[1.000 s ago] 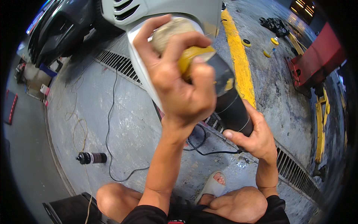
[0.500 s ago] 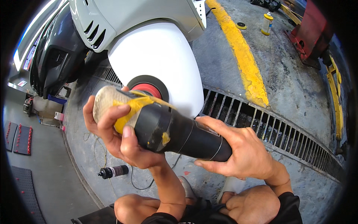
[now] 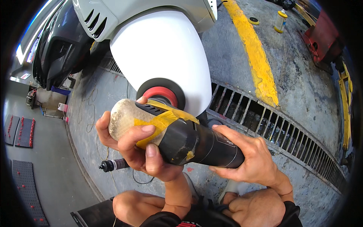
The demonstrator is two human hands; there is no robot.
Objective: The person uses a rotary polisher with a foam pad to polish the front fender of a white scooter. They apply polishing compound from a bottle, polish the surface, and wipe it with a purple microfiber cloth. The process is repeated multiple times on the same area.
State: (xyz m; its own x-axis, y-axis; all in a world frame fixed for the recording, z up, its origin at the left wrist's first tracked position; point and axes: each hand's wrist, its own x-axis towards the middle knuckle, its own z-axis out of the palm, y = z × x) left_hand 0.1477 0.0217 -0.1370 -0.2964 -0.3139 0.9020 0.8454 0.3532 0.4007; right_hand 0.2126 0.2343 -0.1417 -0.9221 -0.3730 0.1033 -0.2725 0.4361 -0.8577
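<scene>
Both my hands hold a polisher (image 3: 206, 145) with a black body, a worn pale head and yellow tape round it. My left hand (image 3: 141, 145) wraps the head end, with the thumb and fingers over the tape. Around the rear of the black body is my right hand (image 3: 255, 157). The dark round pad (image 3: 180, 92), with its red backing, rests at the lower end of a glossy white fender (image 3: 160, 49); the polisher hides where its face meets the surface. Above the fender is grey bodywork (image 3: 151, 8) with dark slots.
A metal floor grate (image 3: 278, 128) runs to the right. A dark bottle (image 3: 113, 165) lies by a cord on the left. Far right are a yellow-capped bottle (image 3: 281, 21), a yellow-rimmed disc (image 3: 253, 20) and a red post base (image 3: 321, 41). A black vehicle (image 3: 55, 49) stands left.
The polisher, held in both hands, has shifted to the right and slightly toward me along the lower fender. The view has also moved a little.
</scene>
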